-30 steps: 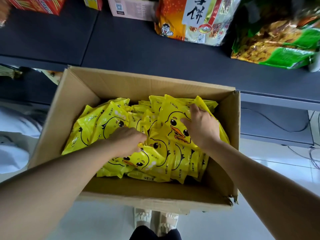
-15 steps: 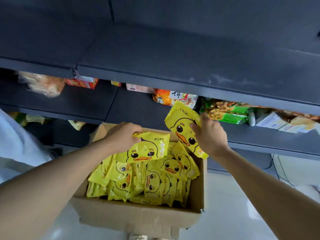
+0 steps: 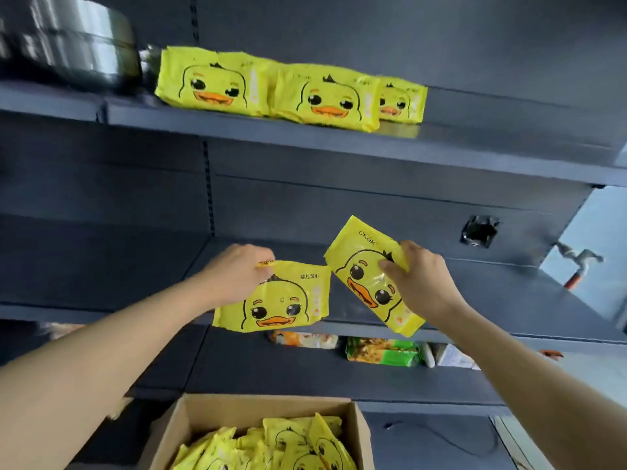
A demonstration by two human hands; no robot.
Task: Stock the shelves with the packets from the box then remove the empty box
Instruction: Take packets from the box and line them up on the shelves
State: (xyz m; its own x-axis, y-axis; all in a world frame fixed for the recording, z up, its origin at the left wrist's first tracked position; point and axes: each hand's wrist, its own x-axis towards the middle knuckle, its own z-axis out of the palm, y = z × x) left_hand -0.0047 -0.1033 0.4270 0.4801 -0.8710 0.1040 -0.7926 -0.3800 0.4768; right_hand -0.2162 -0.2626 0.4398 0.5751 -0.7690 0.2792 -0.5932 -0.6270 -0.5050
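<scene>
Packets, two of them, have come up out of the box (image 3: 251, 432), where both hands were reaching a second ago. Left hand (image 3: 237, 276) pinches the top edge of the left packet (image 3: 274, 300), which hangs upright; right hand (image 3: 420, 283) curls round the right packet (image 3: 369, 279), held tilted. Both packets are level with the middle shelf (image 3: 509, 300). Above the hands, three stocked packets (image 3: 298, 89) stand on the upper shelf (image 3: 305, 137). Below the hands the box remains well filled, so many trips likely remain before its removal.
</scene>
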